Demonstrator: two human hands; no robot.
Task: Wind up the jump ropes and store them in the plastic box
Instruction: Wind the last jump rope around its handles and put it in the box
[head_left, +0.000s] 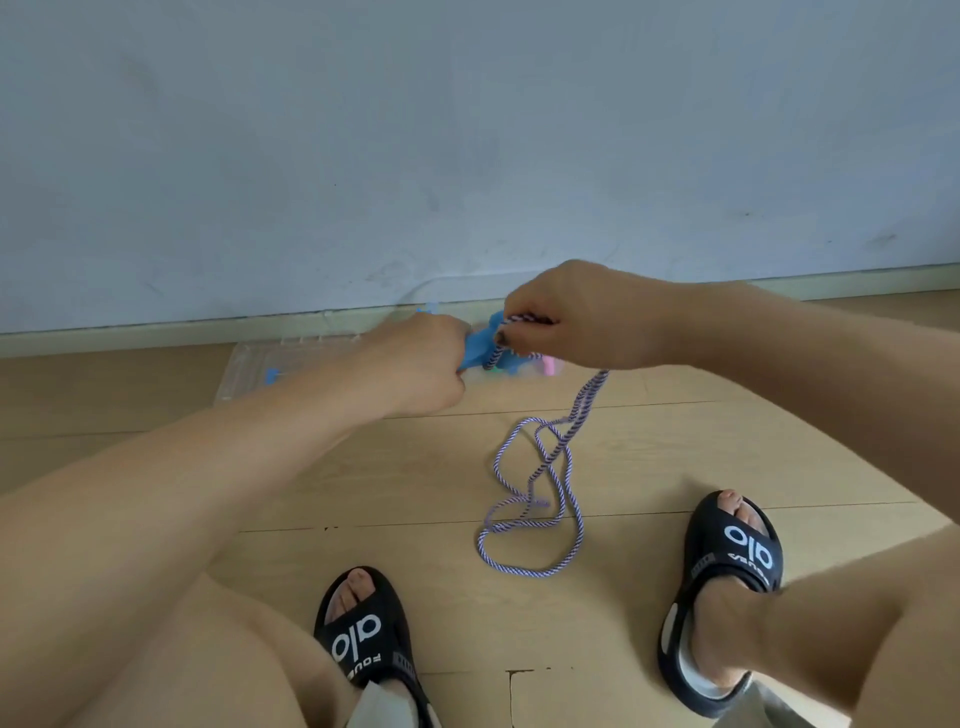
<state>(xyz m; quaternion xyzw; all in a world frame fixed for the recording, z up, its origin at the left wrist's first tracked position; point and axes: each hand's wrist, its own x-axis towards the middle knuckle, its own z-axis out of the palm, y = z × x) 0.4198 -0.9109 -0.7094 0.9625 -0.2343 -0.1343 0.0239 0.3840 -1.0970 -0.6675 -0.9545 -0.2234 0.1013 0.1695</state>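
Head view: clear plastic box (244, 379) waits by the wall, nothing coiled inside that I can make out — winding barely begun. Striped rope (530, 499) mostly sprawls on the floor. Left hand (415, 364) grips the blue handles (480, 351), right hand (576, 317) pinches rope just beside.

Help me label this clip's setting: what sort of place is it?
Probably a room at home: pale wood-look floor, plain painted wall with a skirting board, and the person wears slippers.
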